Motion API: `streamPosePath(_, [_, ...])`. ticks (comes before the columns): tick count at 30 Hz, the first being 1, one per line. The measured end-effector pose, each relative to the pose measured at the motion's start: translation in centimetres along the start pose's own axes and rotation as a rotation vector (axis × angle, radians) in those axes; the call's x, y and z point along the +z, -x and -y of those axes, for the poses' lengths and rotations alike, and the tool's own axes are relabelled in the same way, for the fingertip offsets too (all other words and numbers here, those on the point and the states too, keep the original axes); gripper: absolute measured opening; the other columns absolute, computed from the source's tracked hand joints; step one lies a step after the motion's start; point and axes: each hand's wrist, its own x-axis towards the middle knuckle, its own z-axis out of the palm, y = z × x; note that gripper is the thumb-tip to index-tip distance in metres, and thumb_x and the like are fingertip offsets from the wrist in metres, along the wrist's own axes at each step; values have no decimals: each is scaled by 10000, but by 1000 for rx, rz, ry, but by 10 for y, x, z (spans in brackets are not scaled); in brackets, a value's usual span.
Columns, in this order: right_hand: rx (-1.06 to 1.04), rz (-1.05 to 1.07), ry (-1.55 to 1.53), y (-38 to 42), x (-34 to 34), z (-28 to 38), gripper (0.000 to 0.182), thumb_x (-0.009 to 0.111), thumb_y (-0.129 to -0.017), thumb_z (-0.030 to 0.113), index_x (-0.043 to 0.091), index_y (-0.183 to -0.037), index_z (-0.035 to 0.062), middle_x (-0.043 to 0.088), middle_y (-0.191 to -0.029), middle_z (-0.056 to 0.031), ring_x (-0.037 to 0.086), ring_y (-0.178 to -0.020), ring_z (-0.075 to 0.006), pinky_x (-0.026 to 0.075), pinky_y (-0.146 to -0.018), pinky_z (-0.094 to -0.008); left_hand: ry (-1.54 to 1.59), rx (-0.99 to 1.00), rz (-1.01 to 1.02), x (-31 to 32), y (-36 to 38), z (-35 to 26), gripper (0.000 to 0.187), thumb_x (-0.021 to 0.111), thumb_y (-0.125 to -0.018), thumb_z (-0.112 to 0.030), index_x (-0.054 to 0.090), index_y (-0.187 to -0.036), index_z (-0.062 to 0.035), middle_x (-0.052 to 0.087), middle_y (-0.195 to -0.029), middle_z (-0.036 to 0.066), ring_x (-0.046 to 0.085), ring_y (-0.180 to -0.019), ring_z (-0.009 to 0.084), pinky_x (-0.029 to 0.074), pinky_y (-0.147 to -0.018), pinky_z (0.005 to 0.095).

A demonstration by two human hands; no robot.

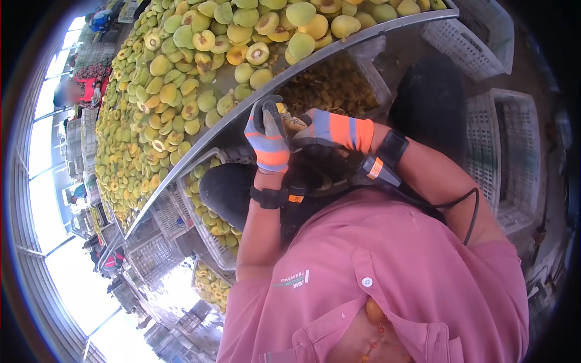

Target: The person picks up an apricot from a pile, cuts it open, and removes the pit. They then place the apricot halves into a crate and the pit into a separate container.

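Observation:
My left hand (269, 136), in a striped grey and orange glove, is closed around a yellow peach piece (293, 123) near the metal table edge. From the other side my right hand (339, 129), gloved alike, is closed against the same fruit. Whatever sits inside its fingers is hidden. Just beyond both hands, the table (225, 78) bears a large heap of green-yellow peaches (163, 91), many of them halved, some with the stone showing. Below the rim, a crate holds brown-yellow scraps (330, 85).
A crate of peaches (212, 212) stands beside my left knee. White plastic crates (514, 157) (466, 45) are at the right. The table's metal rim (200, 142) curves in front of me. A person in red (91, 85) is at the far left, among stacked crates.

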Motion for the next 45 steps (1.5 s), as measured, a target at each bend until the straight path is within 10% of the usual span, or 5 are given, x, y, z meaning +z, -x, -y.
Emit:
streamPosePath(11, [371, 74, -266, 7, 3, -2, 194, 657, -860, 231, 675, -859, 38, 573, -635, 9, 523, -583, -78, 420, -515, -264, 107, -216, 146, -17, 6, -21, 145, 540, -896, -52, 631, -990, 8, 630, -857, 97, 619, -794, 175, 492, -698, 293])
streamPosePath(15, [-254, 227, 20, 4, -6, -17, 188, 666, -841, 227, 674, -819, 41, 563, -630, 14, 522, -583, -88, 410, -510, -252, 101, -248, 292, -23, 4, -11, 150, 514, -899, -32, 633, -980, 10, 639, -854, 100, 626, -776, 175, 493, -681, 286])
streamPosePath(17, [295, 260, -486, 11, -9, 8, 190, 678, -829, 230, 670, -796, 43, 568, -633, 14, 526, -586, -87, 405, -508, -242, 174, -311, 358, -25, 1, -10, 152, 512, -896, -25, 633, -980, 11, 641, -851, 99, 626, -768, 173, 494, -682, 287])
streamPosePath(29, [242, 221, -400, 8, 3, -6, 242, 721, -796, 275, 667, -799, 39, 544, -572, 19, 488, -482, -80, 364, -424, -256, -157, 199, 70, -16, 11, -3, 172, 522, -868, -9, 629, -1002, 7, 636, -861, 114, 626, -735, 195, 491, -670, 289])
streamPosePath(45, [541, 238, -191, 6, -3, 31, 221, 719, -793, 235, 706, -881, 33, 581, -613, -19, 542, -530, -128, 423, -476, -294, 266, -615, 523, -28, 0, 13, 202, 543, -942, -171, 636, -965, 7, 608, -803, 36, 565, -717, 108, 462, -640, 258])
